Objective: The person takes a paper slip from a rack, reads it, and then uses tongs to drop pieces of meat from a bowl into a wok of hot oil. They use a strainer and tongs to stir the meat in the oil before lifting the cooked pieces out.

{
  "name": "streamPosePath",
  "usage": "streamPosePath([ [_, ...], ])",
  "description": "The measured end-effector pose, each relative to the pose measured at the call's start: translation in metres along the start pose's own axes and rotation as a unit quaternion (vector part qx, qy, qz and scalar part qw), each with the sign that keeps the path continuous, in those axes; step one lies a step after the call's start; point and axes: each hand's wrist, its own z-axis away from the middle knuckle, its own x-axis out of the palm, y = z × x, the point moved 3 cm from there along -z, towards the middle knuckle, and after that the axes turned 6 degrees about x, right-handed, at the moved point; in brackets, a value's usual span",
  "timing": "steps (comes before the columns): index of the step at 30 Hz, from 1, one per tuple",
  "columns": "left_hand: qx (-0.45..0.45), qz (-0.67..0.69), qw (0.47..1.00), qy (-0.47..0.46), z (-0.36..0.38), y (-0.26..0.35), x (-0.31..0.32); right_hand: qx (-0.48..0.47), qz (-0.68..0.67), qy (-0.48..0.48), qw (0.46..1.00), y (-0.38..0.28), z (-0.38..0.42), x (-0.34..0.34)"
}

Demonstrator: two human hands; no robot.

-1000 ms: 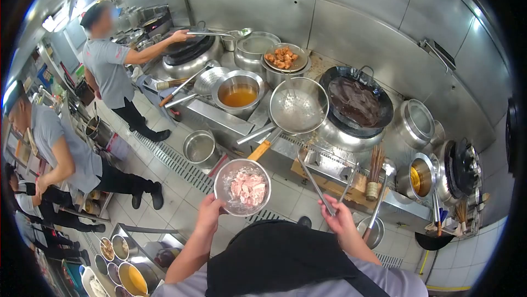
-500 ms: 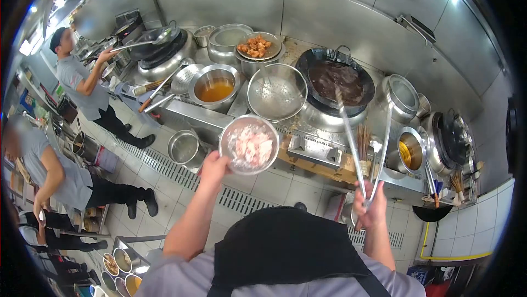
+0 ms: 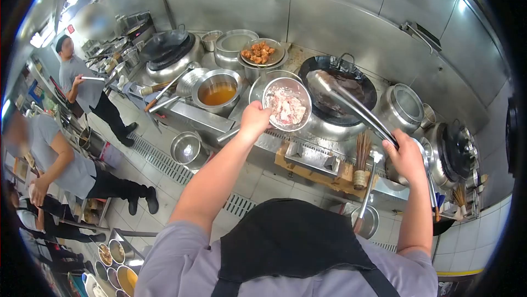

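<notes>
My left hand [image 3: 257, 119] grips the near-left rim of a metal bowl [image 3: 297, 81]. Pale, powder-coated pieces that look like raw meat [image 3: 286, 106] fill its bottom. The bowl hangs left of a black wok [image 3: 370, 84], partly covering a perforated strainer [image 3: 254, 89]. Wrapped round long metal tongs [image 3: 359, 106] is my right hand [image 3: 405, 156]. The tongs' arms lie close together, and their far ends reach over the left part of the wok. Dark liquid [image 3: 351, 87] shows inside the wok. Whether the tips hold anything is too blurred to tell.
Browned fried pieces [image 3: 258, 52] lie on a strainer at the back. A pot of amber liquid [image 3: 218, 95] stands left of the bowl. A bamboo brush [image 3: 362, 157] and a ladle [image 3: 366, 193] lean at the counter's front. Co-workers [image 3: 82, 75] stand at the left.
My left hand has carried the bowl up and right, nearer the wok. The tongs' arms, spread wide before, have come together and swung left over it. The far co-worker's arm has lowered.
</notes>
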Motion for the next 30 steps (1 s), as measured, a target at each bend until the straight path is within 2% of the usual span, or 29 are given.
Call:
streamPosePath([
  [2, 0.015, -0.052, 0.998, 0.009, -0.01, -0.003, 0.005, -0.069, 0.057, 0.006, 0.996, 0.003, -0.017, -0.007],
  [4, 0.069, -0.166, 0.983, 0.03, -0.025, -0.015, 0.008, -0.096, 0.085, -0.005, 0.992, -0.005, -0.033, -0.011],
  [7, 0.124, -0.247, 0.961, 0.019, -0.029, -0.013, 0.021, -0.139, 0.156, -0.01, 0.978, -0.009, -0.059, 0.004],
  [9, 0.12, -0.253, 0.96, 0.02, -0.031, -0.015, 0.028, -0.162, 0.212, -0.07, 0.961, -0.008, -0.079, 0.018],
  [11, 0.115, -0.259, 0.958, 0.032, -0.033, -0.021, 0.029, -0.174, 0.227, -0.058, 0.957, 0.002, -0.098, 0.02],
  [15, 0.059, -0.199, 0.975, 0.081, -0.043, -0.056, 0.017, -0.162, 0.207, 0.021, 0.965, 0.011, -0.124, -0.012],
  [17, -0.005, -0.211, 0.974, 0.082, -0.036, -0.068, 0.011, -0.161, 0.211, 0.025, 0.964, 0.019, -0.14, -0.025],
  [19, -0.003, -0.231, 0.968, 0.099, -0.033, -0.084, 0.004, -0.143, 0.206, 0.015, 0.968, 0.022, -0.157, -0.019],
  [22, -0.017, -0.115, 0.989, 0.088, -0.028, -0.101, 0.008, -0.099, 0.231, -0.072, 0.965, 0.049, -0.193, 0.044],
  [23, -0.019, -0.114, 0.99, 0.083, -0.018, -0.087, 0.013, -0.068, 0.245, -0.109, 0.961, 0.052, -0.2, 0.07],
  [25, -0.069, -0.031, 0.993, 0.095, 0.008, -0.044, 0.023, -0.034, 0.269, -0.163, 0.949, 0.057, -0.209, 0.11],
  [26, -0.062, -0.044, 0.993, 0.093, 0.009, -0.043, 0.023, -0.018, 0.265, -0.166, 0.95, 0.065, -0.213, 0.124],
  [30, -0.062, -0.008, 0.992, 0.112, 0.013, -0.048, 0.015, 0.039, 0.254, -0.182, 0.949, 0.067, -0.217, 0.12],
])
